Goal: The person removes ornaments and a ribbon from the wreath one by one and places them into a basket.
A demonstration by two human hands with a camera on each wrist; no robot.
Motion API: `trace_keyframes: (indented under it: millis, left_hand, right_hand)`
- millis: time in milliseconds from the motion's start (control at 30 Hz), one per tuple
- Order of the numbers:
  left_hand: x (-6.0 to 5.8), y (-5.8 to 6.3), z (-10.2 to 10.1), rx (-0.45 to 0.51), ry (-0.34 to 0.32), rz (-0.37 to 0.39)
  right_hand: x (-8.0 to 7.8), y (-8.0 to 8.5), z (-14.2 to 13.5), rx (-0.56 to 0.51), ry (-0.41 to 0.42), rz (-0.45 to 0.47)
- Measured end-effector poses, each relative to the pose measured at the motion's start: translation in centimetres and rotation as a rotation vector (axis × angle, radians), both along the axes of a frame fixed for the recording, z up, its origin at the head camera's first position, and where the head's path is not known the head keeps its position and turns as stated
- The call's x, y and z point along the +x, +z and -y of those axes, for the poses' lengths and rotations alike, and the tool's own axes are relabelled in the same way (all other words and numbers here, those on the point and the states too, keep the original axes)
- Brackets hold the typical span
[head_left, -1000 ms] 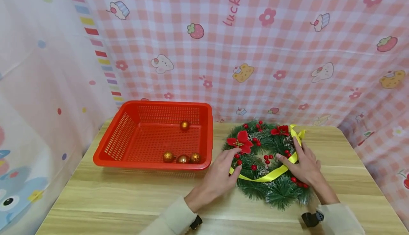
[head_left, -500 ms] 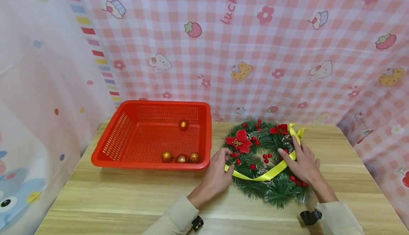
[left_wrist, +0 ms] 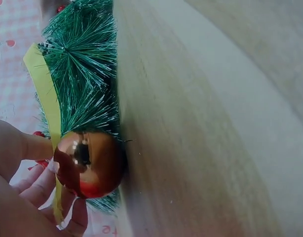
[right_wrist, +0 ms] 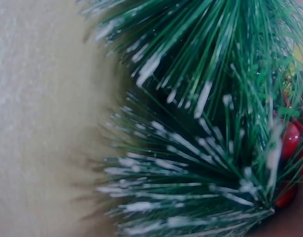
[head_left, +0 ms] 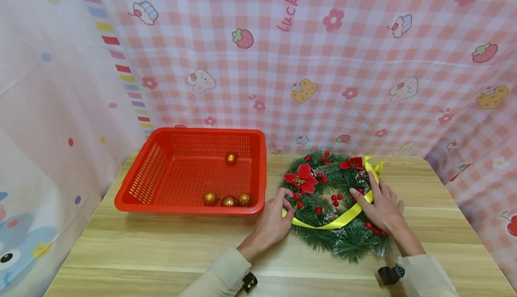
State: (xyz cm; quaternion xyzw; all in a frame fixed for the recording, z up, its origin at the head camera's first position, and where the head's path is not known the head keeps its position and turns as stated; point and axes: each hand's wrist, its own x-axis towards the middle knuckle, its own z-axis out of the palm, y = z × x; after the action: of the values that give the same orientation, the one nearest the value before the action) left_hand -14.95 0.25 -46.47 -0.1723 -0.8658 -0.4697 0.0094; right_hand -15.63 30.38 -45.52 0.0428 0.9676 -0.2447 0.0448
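Observation:
A green wreath [head_left: 357, 241] with red poinsettias [head_left: 300, 179], red berries and pine cones lies on the table. A yellow ribbon [head_left: 345, 218] runs across its front and up its right side. At the wreath's left edge my left hand [head_left: 270, 220] pinches the ribbon's left part between thumb and fingers. The left wrist view shows a shiny gold ball [left_wrist: 94, 163] beside those fingers, against the wreath; from the head it is hidden behind the hand. My right hand [head_left: 383, 207] rests on the wreath's right side, thumb and index finger spread, pressing over the ribbon.
Left of the wreath stands a red plastic basket [head_left: 190, 207] holding several gold balls [head_left: 229, 201]. The wooden table [head_left: 161, 252] reaches back to a pink checked curtain [head_left: 258, 63]. The basket's right wall is close to my left hand.
My left hand has drawn slightly left, away from the wreath, with the ribbon between its fingers. My right hand has stayed at the wreath's right side.

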Motion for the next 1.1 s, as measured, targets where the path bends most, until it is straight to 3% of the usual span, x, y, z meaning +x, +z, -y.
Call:
trace_keyframes:
  millis: [200,500,800,1100]
  left_hand:
    - [0.1,-0.1,0.0,0.059,0.004,-0.004]
    - [0.1,-0.4,-0.4,0.095,0.015,-0.089]
    - [0.0,0.0,-0.9,0.146,0.012,-0.039]
    - [0.0,0.5,-1.1,0.184,0.015,-0.039]
  right_hand:
    - [0.0,0.0,0.1,0.008,-0.001,-0.004]
    - [-0.1,-0.3,0.1,0.016,-0.008,-0.007]
    - [0.0,-0.3,0.1,0.011,-0.008,0.000]
    - [0.0,-0.4,0.0,0.009,-0.010,-0.002]
